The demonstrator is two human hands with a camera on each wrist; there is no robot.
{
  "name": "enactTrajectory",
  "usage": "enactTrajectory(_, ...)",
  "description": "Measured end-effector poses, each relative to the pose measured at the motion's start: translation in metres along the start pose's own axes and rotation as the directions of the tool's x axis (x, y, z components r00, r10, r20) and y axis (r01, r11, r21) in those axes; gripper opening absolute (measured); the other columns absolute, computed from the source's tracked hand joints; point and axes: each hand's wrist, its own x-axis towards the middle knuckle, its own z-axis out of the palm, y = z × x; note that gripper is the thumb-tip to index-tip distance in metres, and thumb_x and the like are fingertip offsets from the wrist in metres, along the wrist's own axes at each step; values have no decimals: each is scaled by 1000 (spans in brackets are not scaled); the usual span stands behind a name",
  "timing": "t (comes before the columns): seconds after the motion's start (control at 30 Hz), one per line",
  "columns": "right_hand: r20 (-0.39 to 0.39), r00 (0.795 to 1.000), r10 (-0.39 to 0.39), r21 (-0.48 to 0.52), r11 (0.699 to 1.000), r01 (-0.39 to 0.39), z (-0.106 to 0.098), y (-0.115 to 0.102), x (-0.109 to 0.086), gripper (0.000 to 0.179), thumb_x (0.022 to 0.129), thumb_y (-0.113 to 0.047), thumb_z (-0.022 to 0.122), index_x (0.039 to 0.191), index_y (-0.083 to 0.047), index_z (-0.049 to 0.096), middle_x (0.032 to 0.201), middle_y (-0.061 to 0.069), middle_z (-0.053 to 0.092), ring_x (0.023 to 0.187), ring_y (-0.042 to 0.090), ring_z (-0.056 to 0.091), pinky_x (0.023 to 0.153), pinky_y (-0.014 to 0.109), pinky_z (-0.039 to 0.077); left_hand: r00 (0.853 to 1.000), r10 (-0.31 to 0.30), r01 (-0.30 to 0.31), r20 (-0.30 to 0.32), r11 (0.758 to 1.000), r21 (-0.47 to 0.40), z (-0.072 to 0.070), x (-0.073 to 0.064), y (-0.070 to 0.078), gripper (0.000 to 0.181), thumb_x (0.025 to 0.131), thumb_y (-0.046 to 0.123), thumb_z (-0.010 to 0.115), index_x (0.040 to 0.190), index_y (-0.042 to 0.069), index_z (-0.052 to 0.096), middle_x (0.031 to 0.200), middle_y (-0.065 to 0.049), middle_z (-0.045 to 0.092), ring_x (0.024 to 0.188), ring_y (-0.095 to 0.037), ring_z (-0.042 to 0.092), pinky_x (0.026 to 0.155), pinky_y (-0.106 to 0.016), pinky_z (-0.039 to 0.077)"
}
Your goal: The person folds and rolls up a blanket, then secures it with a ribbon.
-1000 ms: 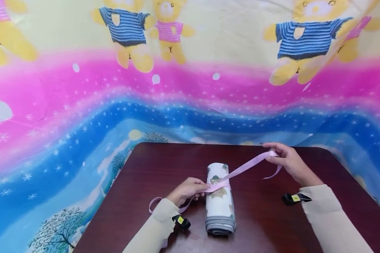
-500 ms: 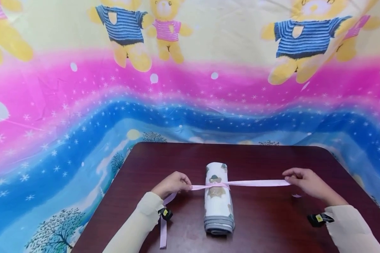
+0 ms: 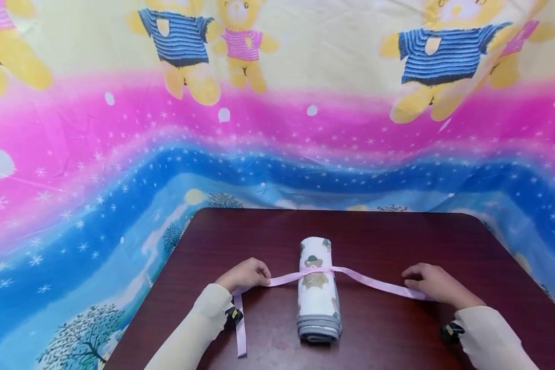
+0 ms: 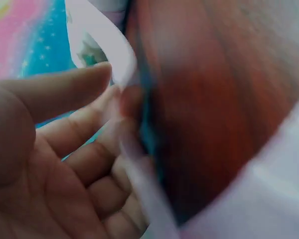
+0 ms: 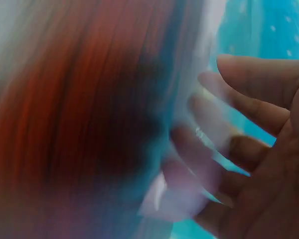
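Observation:
A rolled white blanket (image 3: pixel 319 303) with bear prints and grey edging lies on the table in the head view. Round its middle goes a pink ribbon (image 3: pixel 370 281), crossed on top, with one end out to each side. Left of the roll, my left hand (image 3: pixel 244 275) pinches the ribbon between thumb and forefinger; the ribbon's tail hangs past the wrist. My right hand (image 3: pixel 439 283) is on the other side, thumb and fingers apart. The right ribbon end sags below its fingers. In the right wrist view the ribbon (image 5: pixel 182 196) is a blur beside the loosely bent fingers.
The dark red-brown table (image 3: pixel 374 241) has rounded far corners. Behind it hangs a printed cloth (image 3: pixel 277 128) with bears and snowflakes. Each wrist carries a small black camera, such as the left one (image 3: pixel 233 315).
My hands have moved apart, drawing the ribbon tight across the blanket roll. Since half a second ago, the right hand has let go and its ribbon end has dropped slack.

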Motion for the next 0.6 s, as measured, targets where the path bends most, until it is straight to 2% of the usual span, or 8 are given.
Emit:
enactTrajectory(0.13,-87,989,-116,-27,993,114,20,-29,19,27,94,-24,65,114,-5,69,115,13,64,108,36,58,88,54,47,997,74,-73,-7,992,99,9,6,13,11,93,17,65,94,10,73,85,7,66,79,-9,56,75,-30,47)
enactTrajectory(0.2,-108,983,-152,19,988,154,30,-48,29,33,96,-31,63,118,-6,68,118,12,64,113,36,57,93,57,43,995,101,-99,-6,990,104,16,11,21,18,96,25,61,97,13,73,84,6,67,78,-9,58,76,-30,48)
enactTrajectory(0.3,-110,977,-183,133,971,197,45,-75,42,41,97,-40,58,122,-7,66,118,7,65,112,30,58,93,53,45,994,113,-113,2,991,69,29,17,32,23,97,35,58,98,17,72,81,7,66,74,-8,58,72,-28,49)
enactTrajectory(0.4,-101,982,-162,290,939,185,58,-97,53,42,96,-44,60,118,-8,65,106,7,66,92,26,63,79,44,53,995,97,-96,-8,995,27,39,22,40,28,97,40,58,92,16,70,75,6,62,68,-9,56,65,-27,48)
enactTrajectory(0.5,-81,988,-130,421,894,152,69,-111,60,34,94,-39,64,109,-9,61,90,12,65,71,24,60,59,34,52,997,66,-67,-31,997,-29,45,25,44,35,98,39,58,84,8,68,69,5,58,63,-10,52,59,-26,44)
enactTrajectory(0.57,-82,991,-103,484,866,129,75,-116,62,26,94,-33,66,105,-10,59,82,15,62,64,29,57,51,32,48,998,53,-58,-41,990,-129,48,26,45,37,97,33,60,81,1,66,67,2,56,61,-11,49,57,-26,42)
enactTrajectory(0.6,-92,991,-100,511,849,133,77,-118,62,22,95,-29,66,103,-11,58,80,17,61,64,32,56,49,32,46,998,49,-58,-46,978,-200,50,27,46,36,97,29,61,80,-3,64,66,-1,55,61,-13,48,57,-26,41)
